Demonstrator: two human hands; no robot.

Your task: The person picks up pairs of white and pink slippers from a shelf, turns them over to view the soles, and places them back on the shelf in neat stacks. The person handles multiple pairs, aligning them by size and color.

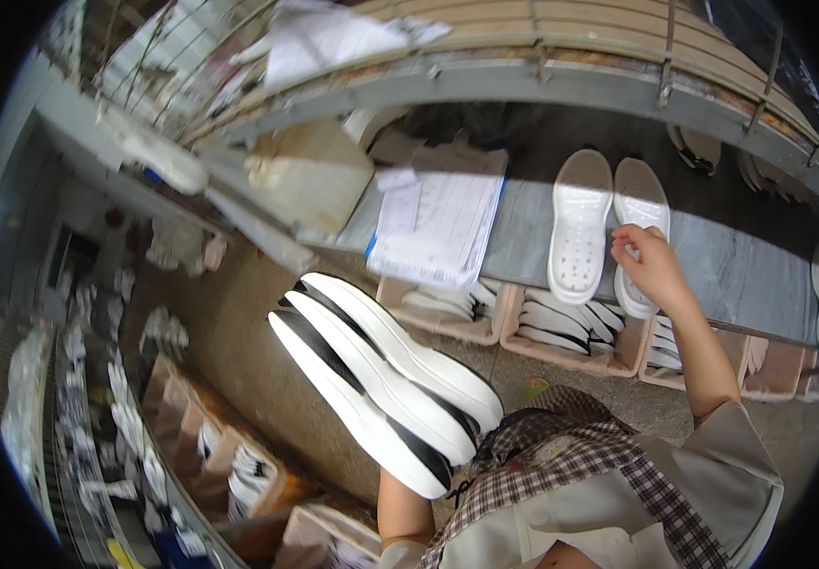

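Observation:
Three white shoe soles with black inner sides (372,379) are stacked together at the centre left, tilted toward my body. My left forearm comes up under their near end and carries them; the hand itself is hidden behind the soles. On the grey worktop at the right, two white soles lie side by side, the left one (580,228) fully visible with its holed inner face up. My right hand (649,266) is over the right sole (639,194), fingers loosely bent and apart, covering part of it. Whether the fingertips touch that sole I cannot tell.
A clipboard with papers (438,213) lies left of the paired soles. Below the worktop (523,242) stand pink bins (575,360) holding more soles. A wire-mesh shelf (542,71) overhangs the worktop. Racks and bins (182,408) with soles line the left side.

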